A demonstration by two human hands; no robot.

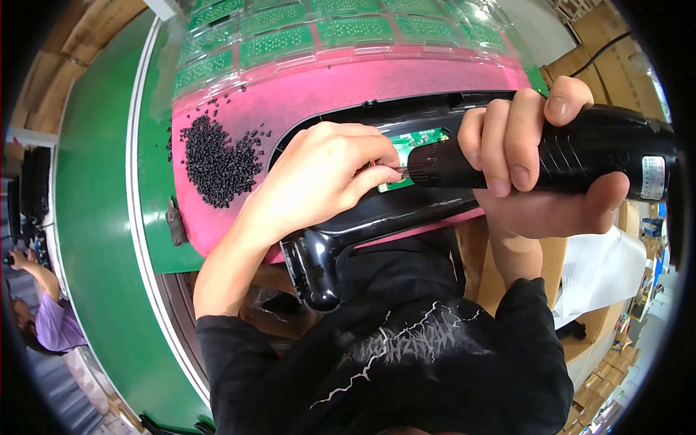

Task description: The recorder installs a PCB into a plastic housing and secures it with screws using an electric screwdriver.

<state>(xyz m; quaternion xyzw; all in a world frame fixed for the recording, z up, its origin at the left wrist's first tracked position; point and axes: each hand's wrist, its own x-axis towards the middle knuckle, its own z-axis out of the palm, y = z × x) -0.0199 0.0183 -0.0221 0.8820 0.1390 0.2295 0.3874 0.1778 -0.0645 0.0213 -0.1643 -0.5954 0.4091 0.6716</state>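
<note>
My right hand (522,156) is wrapped round a black electric screwdriver (616,148), which lies nearly level with its tip pointing left. At that tip, the thumb and forefinger of my left hand (319,170) are pinched together beside the thin metal bit (404,172). Whatever sits between those fingertips is too small to make out. Under both hands lies a glossy black plastic housing (391,217), with a rounded handle-like end towards me. A green circuit board (420,136) sits inside it, partly covered by my left fingers and the screwdriver.
A heap of small black screws (217,163) lies on the pink mat (290,94), left of the housing. Clear plastic trays (312,36) with green boards line the far side. Cardboard boxes (602,326) stand at the right. Another person's purple sleeve (58,322) shows at far left.
</note>
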